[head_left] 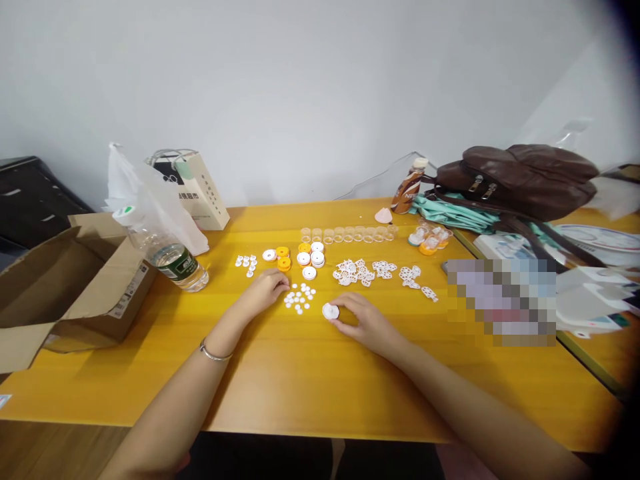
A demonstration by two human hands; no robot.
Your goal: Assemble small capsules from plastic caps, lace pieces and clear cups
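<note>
The right hand (367,325) grasped a white round piece (330,311) at its edge between thumb and fingers, just right of a scatter of small white discs (301,302); whether the piece touched the tabletop (310,387) could not be told. The left hand (261,292) was at the left edge of that scatter, its fingers drawn together, though I could not tell whether they gripped anything. On the far side of the hands stood orange and white wheels (310,273), some stacked, with small white knobs (249,262) to their left. White openwork pieces (353,272) lay to the right of the wheels, and farther off ran a row of clear cups (350,235). A water bottle (183,267) stood at left, tilted in view, beside an open cardboard box (93,330). At far right lay a brown leather bag (530,180), near a drink bottle (409,187).
</note>
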